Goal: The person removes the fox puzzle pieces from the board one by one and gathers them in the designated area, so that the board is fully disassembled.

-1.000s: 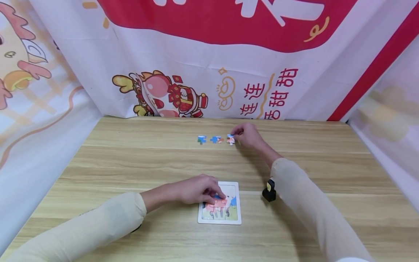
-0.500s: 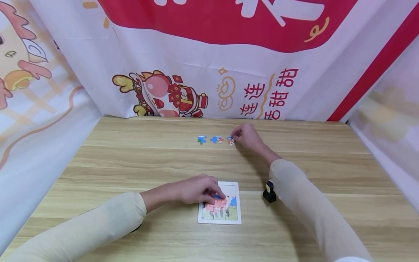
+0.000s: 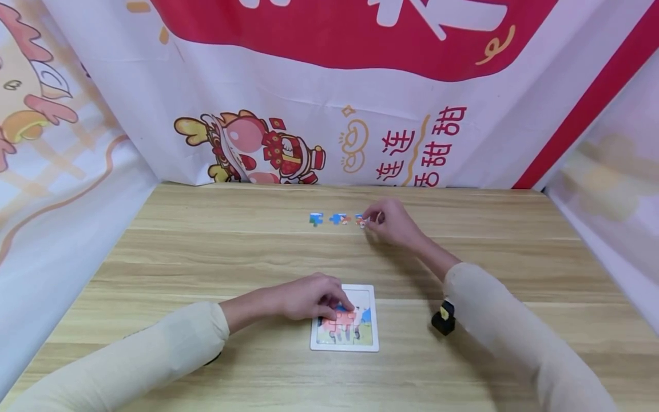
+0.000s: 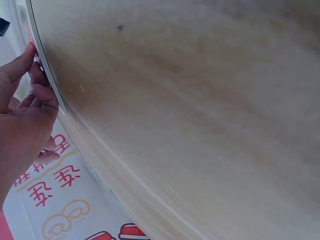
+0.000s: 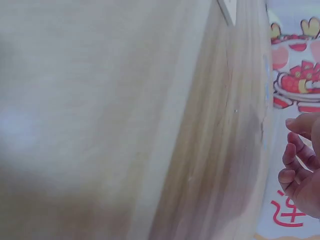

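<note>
Puzzle piece (image 3: 360, 219), rightmost on the far tabletop (image 3: 247, 252), is being pinched by the right hand (image 3: 393, 224), ideally lightly, by its edge; left hand (image 3: 309, 297), half spread, is resting on the frame (image 3: 374, 332)

Wood-grain table (image 3: 247, 252) | near side: white puzzle tray (image 3: 345, 347) | far side: three puzzle pieces (image 3: 337, 219), row

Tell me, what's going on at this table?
Someone has a jigsaw puzzle on the table. Their left hand rests on the puzzle tray, where pieces lie in the lower part and the upper part that shows is bare. Three loose pieces lie in a row farther off: a left piece, a middle piece and a right piece. The right hand is at the right piece; I can't tell whether it grips it.
</note>
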### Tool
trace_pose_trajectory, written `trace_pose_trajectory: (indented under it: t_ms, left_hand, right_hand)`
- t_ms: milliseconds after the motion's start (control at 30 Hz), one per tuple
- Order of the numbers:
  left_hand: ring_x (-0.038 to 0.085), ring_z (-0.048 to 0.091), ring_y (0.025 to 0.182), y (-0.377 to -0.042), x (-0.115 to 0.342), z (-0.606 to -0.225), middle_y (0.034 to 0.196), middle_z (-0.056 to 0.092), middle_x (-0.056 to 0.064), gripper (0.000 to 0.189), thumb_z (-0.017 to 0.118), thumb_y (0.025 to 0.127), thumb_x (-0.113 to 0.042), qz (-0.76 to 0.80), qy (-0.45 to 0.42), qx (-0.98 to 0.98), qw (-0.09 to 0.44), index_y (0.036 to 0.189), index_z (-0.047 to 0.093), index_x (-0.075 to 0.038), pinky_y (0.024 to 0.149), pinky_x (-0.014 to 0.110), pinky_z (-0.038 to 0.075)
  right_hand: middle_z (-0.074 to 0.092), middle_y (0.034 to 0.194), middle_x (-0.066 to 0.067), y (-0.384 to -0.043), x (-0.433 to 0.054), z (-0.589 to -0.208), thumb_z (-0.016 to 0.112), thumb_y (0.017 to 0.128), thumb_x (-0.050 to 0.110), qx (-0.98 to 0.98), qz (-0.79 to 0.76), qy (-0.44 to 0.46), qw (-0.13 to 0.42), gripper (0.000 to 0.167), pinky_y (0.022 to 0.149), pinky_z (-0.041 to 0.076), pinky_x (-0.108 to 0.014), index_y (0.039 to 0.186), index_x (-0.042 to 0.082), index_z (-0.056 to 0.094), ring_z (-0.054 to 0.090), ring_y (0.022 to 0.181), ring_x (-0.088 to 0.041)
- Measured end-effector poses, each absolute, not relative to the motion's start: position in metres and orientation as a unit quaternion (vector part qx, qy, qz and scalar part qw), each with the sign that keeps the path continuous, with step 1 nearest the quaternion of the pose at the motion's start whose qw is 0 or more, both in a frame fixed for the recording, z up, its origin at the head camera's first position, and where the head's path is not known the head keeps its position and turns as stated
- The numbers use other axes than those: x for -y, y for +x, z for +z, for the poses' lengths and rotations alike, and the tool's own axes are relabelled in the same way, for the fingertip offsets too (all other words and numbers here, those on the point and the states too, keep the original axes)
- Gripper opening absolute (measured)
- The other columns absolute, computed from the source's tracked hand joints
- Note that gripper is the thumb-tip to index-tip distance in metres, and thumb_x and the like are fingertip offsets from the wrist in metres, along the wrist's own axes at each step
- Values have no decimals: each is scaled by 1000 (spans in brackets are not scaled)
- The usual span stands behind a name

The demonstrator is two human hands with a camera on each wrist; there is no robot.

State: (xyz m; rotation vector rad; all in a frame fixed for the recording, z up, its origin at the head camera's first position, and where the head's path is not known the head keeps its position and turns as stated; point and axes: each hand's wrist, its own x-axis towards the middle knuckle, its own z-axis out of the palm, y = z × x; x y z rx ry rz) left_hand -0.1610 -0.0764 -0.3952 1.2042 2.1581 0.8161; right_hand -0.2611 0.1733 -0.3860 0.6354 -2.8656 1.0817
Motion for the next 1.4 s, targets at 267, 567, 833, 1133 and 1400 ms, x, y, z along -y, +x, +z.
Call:
trace_pose_trajectory:
  t_ms: [267,567,833,1133,1400]
  left_hand:
    - [4,49,79,-160,76,-393,87,56,-6,25,72,97,-6,294,446,-803,263,121,74,-7,71,19,44]
    - [3,50,78,-160,76,-392,88,59,-6,25,72,97,-6,295,445,-803,265,121,75,-6,71,20,46]
    - [4,50,78,-160,76,-393,86,57,-5,22,72,97,-7,297,450,-801,260,119,74,-7,71,20,45]
    - [4,49,78,-159,76,-394,86,57,-5,23,73,97,-6,298,449,-803,255,120,75,-5,71,19,45]
    - [2,49,77,-159,76,-394,86,58,-6,24,73,96,-6,299,454,-802,248,119,76,-5,69,19,45]
  right_hand:
    - [71,85,-9,-227,-182,-382,73,90,-4,901,358,247,-6,12,67,52,-27,100,-4,77,62,76,-19]
    - [71,87,-5,-202,-183,-377,74,92,-1,894,358,267,-32,13,67,53,-27,104,-1,78,61,78,-16]
    - [72,89,-9,-182,-187,-370,74,92,-1,886,361,285,-56,14,68,54,-29,104,1,78,61,78,-15]
    - [71,90,3,-160,-193,-377,76,93,4,866,365,331,-86,9,66,53,-29,101,8,79,57,74,-11]
    - [67,89,8,-146,-196,-386,76,94,6,853,373,341,-131,10,65,49,-25,102,11,79,55,75,-9]
